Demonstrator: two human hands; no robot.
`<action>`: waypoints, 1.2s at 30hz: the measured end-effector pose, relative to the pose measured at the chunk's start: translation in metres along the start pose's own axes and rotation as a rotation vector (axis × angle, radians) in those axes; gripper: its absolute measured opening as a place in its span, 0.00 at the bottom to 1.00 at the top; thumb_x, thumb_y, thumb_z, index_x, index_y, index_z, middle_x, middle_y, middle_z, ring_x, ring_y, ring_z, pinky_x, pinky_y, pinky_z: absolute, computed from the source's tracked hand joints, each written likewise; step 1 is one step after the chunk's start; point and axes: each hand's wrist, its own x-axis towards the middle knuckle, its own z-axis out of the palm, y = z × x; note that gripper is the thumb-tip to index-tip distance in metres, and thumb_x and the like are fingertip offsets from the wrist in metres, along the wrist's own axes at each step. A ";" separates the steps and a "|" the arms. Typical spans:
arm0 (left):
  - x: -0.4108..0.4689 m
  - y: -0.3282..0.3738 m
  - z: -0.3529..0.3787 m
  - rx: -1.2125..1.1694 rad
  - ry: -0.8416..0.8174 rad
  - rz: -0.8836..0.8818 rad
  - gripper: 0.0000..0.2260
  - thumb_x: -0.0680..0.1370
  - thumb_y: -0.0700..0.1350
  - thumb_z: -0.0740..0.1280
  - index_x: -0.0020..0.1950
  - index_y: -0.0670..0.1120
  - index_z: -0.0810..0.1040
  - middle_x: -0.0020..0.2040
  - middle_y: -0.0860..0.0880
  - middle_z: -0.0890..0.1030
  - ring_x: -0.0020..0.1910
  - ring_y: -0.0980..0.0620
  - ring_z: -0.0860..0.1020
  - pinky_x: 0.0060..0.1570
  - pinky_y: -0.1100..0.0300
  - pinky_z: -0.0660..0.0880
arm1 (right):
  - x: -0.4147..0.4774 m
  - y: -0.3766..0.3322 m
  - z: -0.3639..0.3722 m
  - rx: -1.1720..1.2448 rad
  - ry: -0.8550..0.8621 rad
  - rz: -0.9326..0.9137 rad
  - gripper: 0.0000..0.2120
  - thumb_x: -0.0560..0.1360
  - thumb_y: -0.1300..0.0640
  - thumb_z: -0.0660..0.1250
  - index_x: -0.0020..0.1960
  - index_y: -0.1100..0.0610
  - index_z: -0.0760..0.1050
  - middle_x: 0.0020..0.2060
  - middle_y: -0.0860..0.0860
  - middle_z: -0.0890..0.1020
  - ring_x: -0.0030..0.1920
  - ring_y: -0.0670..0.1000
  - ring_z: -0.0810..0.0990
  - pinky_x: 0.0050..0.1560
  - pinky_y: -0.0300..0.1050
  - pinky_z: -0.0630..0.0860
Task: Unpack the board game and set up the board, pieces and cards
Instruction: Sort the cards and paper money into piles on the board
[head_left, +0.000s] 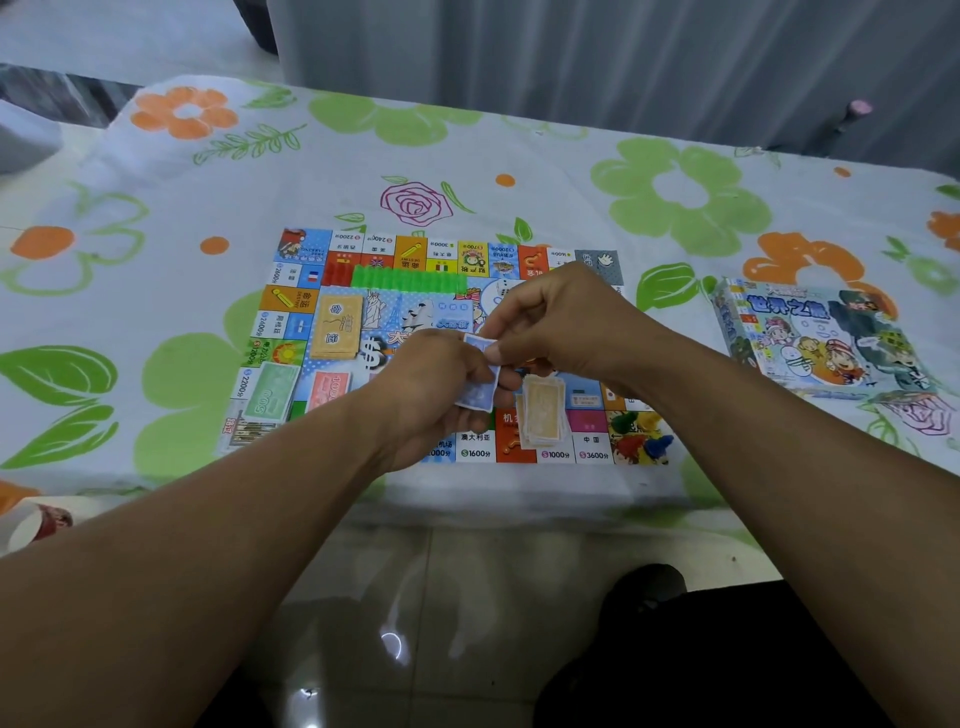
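Observation:
The game board (291, 291) lies flat on the flowered tablecloth. Above its middle, my left hand (436, 384) holds a small stack of blue cards (480, 384), and my right hand (561, 322) pinches the top card of that stack. On the board lie a yellow card stack (336, 327), green notes (272, 392), pink notes (327, 389), a loose orange card stack (543, 415), a row of green houses (410, 279) and red houses (338, 270). Coloured pawns (641, 439) sit at the near right corner.
The game box (821, 338) lies to the right of the board. A striped strip of paper (249, 431) rests at the board's near left corner. The table's near edge (467, 499) runs just below the board, with tiled floor beneath. A curtain hangs behind.

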 end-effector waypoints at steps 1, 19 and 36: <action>-0.001 0.001 0.000 0.002 0.001 -0.002 0.14 0.78 0.32 0.58 0.61 0.38 0.76 0.38 0.44 0.84 0.33 0.49 0.81 0.31 0.58 0.75 | 0.001 0.001 -0.001 0.017 0.003 0.006 0.07 0.69 0.68 0.78 0.45 0.62 0.84 0.27 0.50 0.82 0.28 0.45 0.78 0.31 0.39 0.76; -0.006 0.001 -0.015 0.915 0.114 0.213 0.11 0.76 0.36 0.63 0.45 0.45 0.85 0.45 0.46 0.85 0.45 0.46 0.82 0.43 0.55 0.80 | 0.022 0.036 0.012 -0.203 0.004 0.149 0.05 0.68 0.66 0.80 0.40 0.61 0.84 0.30 0.52 0.83 0.29 0.47 0.81 0.32 0.41 0.80; -0.023 -0.010 -0.001 1.569 -0.139 0.246 0.19 0.79 0.43 0.60 0.70 0.53 0.75 0.65 0.48 0.78 0.61 0.47 0.76 0.60 0.52 0.77 | 0.031 0.044 0.028 -0.476 0.003 0.045 0.03 0.70 0.62 0.78 0.41 0.56 0.85 0.37 0.51 0.84 0.40 0.51 0.84 0.46 0.52 0.83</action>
